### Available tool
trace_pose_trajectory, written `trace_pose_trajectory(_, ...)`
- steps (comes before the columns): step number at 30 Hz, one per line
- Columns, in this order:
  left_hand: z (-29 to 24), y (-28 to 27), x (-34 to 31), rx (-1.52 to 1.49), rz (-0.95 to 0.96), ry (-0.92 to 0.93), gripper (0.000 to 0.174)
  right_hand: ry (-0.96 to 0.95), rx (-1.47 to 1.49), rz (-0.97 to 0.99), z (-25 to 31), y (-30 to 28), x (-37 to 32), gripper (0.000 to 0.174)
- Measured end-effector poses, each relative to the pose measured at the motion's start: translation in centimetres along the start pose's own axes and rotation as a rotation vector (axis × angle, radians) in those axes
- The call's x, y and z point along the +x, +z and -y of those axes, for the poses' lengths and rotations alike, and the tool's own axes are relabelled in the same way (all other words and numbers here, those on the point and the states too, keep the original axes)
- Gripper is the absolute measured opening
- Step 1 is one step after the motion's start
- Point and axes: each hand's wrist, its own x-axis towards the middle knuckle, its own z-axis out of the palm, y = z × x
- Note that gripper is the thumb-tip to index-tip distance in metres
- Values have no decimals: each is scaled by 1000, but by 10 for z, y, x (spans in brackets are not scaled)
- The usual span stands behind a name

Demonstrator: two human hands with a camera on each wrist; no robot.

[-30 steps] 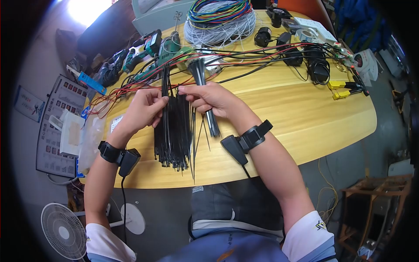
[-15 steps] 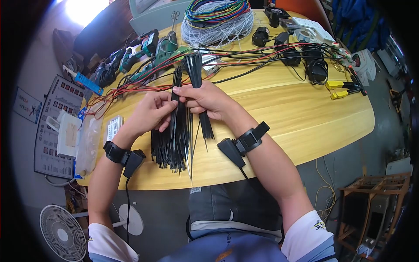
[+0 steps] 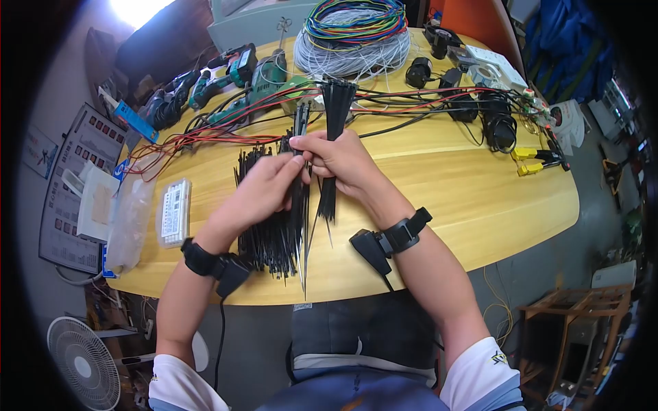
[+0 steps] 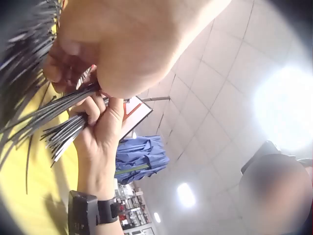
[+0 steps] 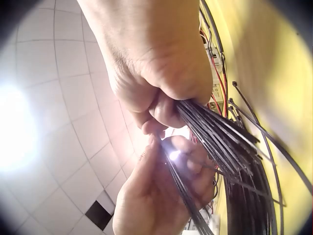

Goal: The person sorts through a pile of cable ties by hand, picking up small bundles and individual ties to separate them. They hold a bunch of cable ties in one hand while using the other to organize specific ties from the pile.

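My right hand point(image 3: 343, 164) grips a thick bundle of black cable ties point(image 3: 338, 103), its heads upward and tails hanging below the fist. The thumb and forefinger of that hand reach to a thinner bunch of cable ties point(image 3: 300, 123), which my left hand point(image 3: 260, 188) pinches, blurred in the head view. In the right wrist view, the fingertips of both hands meet at the thin bunch point(image 5: 183, 188), beside the thick bundle point(image 5: 222, 139). Beneath the left hand, a loose pile of cable ties point(image 3: 264, 243) lies on the wooden table point(image 3: 439, 198).
Red and black cables point(image 3: 397, 103) run across the table behind the hands. Beyond are power drills point(image 3: 267, 75) and a wire coil point(image 3: 353, 48). Yellow-handled pliers point(image 3: 534, 161) lie at the right. A clear box point(image 3: 175, 212) and a plastic bag point(image 3: 130, 226) are at the left.
My left hand has moved right with its thin bunch, up against the right hand. The right hand keeps its thick bundle. The head view has shifted slightly.
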Motion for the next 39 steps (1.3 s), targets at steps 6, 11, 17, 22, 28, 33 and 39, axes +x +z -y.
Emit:
trace_pose_trajectory(6, 14, 17, 1, -620, 9, 54, 31, 63, -81, 48, 7, 7, -5, 22)
trace_pose_trajectory(11, 24, 3, -7, -904, 212, -2, 26, 145, -27, 56, 3, 2, -1, 24)
trace_pose_trajectory(17, 39, -3, -9, -980, 228, 17, 26, 77, 91, -45, 7, -3, 5, 26)
trace_pose_trajectory(22, 38, 5, -13, -1037, 273, 17, 26, 19, 123, -21, 10, -5, 4, 26)
trace_pose_trajectory(28, 39, 9, -13, -1023, 236, -10, 28, -7, 130, -58, 8, -8, 6, 24)
trace_pose_trajectory(33, 43, 7, -9, -1032, 148, 33, 29, -53, 141, -149, 8, -6, 7, 15)
trace_pose_trajectory(39, 43, 7, -9, -1005, 119, 34, 29, -46, 118, -96, 5, -5, 7, 17)
